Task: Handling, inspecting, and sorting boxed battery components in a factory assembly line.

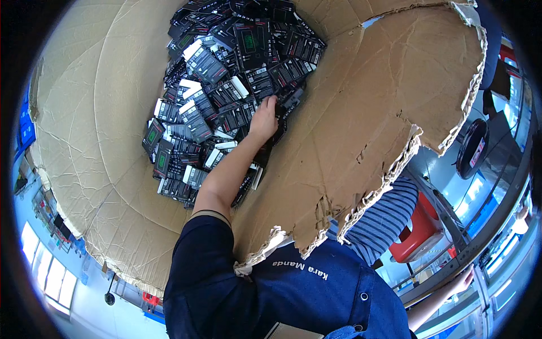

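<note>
My left hand (264, 120) reaches down into a large cardboard carton (361, 107). Its fingers are curled in among a heap of small flat printed boxes (253, 44), black with white ends. Whatever lies in the fingers is hidden by the hand. Close beside it on the left is a dark box (236, 116); others lie tilted and overlapping all around. Away to the right, outside the carton, my right hand (464, 279) is near a metal rail, small and too unclear to read its fingers.
The carton's near right rim (389, 183) is torn and ragged, close to my chest. Beyond it are a striped cloth (384, 220), a red stool (419, 229), a round black object (472, 148) and a metal frame (435, 288). Windows (48, 268) show at the lower left.
</note>
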`<state>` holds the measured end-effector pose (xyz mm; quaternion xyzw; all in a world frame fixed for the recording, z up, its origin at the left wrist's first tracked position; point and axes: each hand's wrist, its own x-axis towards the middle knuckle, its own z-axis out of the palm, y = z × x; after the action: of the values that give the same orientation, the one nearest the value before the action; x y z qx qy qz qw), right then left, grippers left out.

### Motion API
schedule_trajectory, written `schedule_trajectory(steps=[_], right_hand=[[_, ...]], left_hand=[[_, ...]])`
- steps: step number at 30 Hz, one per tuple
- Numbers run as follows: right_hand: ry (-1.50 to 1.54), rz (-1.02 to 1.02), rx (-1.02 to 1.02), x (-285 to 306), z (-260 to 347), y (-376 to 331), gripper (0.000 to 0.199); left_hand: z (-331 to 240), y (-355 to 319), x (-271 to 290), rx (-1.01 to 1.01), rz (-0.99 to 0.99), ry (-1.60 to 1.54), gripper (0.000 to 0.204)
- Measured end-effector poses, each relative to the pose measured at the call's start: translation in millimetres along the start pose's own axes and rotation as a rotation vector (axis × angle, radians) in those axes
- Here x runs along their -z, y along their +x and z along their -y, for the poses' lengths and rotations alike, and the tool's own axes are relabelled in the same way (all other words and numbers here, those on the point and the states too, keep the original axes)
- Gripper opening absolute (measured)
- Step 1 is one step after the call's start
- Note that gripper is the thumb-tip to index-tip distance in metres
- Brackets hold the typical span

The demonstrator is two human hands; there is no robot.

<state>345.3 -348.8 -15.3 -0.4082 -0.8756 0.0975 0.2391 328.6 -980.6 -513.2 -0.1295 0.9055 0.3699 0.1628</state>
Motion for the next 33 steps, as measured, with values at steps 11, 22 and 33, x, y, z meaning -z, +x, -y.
schedule_trajectory(steps=[11,22,33], right_hand=[[0.037,0.020,0.008,0,-3,0,0.034],[-0.042,0.019,0.024,3,-10,9,0.031],[-0.024,-0.006,-0.022,-3,-3,4,0.029]], left_hand=[[-31,-19,-21,-0.054,-0.116,0.269,0.052],[-8,-12,-14,-0.064,-0.214,0.249,0.035],[-16,-6,-35,0.028,-0.275,0.235,0.040]])
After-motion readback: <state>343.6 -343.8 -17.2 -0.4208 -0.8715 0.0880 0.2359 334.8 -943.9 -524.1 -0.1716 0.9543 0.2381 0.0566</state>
